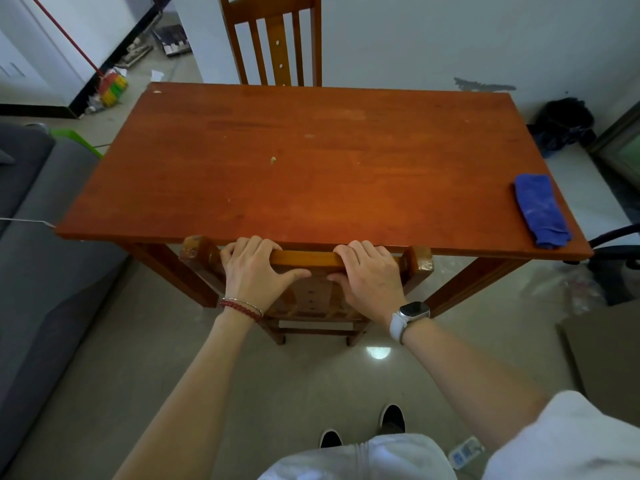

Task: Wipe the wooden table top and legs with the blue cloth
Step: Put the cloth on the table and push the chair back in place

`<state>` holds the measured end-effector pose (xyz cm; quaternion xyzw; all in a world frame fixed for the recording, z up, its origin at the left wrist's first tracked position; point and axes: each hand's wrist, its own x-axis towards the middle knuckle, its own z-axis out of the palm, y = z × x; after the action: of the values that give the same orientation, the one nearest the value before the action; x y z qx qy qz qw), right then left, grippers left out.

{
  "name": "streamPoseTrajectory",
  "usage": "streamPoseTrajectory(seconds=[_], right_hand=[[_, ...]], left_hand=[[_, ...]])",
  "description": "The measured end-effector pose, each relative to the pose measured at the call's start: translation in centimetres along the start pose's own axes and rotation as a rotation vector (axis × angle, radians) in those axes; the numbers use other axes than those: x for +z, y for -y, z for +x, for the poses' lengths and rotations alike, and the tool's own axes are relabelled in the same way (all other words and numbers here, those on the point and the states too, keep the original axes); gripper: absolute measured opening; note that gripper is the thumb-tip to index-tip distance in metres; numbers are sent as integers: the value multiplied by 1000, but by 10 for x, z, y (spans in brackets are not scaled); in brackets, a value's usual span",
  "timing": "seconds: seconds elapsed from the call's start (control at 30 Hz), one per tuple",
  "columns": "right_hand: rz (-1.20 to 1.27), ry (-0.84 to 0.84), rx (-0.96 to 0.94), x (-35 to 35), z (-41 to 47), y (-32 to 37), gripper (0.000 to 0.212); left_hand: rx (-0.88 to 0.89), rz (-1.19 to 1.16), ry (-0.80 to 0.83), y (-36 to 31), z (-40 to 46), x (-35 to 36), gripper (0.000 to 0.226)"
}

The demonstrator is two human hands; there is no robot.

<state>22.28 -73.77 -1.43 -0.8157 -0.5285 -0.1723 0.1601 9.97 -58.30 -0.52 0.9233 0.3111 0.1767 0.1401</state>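
Observation:
The wooden table (311, 168) fills the middle of the view, its reddish top bare except for a small crumb (273, 160) near the centre. The blue cloth (540, 209) lies crumpled at the table's right front corner, apart from both hands. A wooden chair (304, 258) is tucked under the near edge. My left hand (258, 268) grips the chair's top rail on the left, fingers curled over it. My right hand (369, 271) grips the same rail on the right.
A second wooden chair (277, 43) stands behind the table against the wall. A grey sofa (41, 254) runs along the left. A broom (110, 84) leans at the back left. A dark bag (564, 123) and an office chair base (616, 258) sit to the right.

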Motion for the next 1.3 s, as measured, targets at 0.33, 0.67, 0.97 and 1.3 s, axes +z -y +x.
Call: streamPoseTrajectory(seconds=[0.33,0.67,0.97,1.3], right_hand=[[9,-12,-26,10,14,0,34],[-33,39,-29,9,27,-5,34],[66,206,87,-3,26,5,40],[308,118,490,-28,-163,-12,42]], left_hand=[[13,15,5,10,14,-2,60],[10,60,50,7,28,-1,56],[-120,128,183,-11,20,-10,61],[-187,-106,299,-80,-138,61,51]])
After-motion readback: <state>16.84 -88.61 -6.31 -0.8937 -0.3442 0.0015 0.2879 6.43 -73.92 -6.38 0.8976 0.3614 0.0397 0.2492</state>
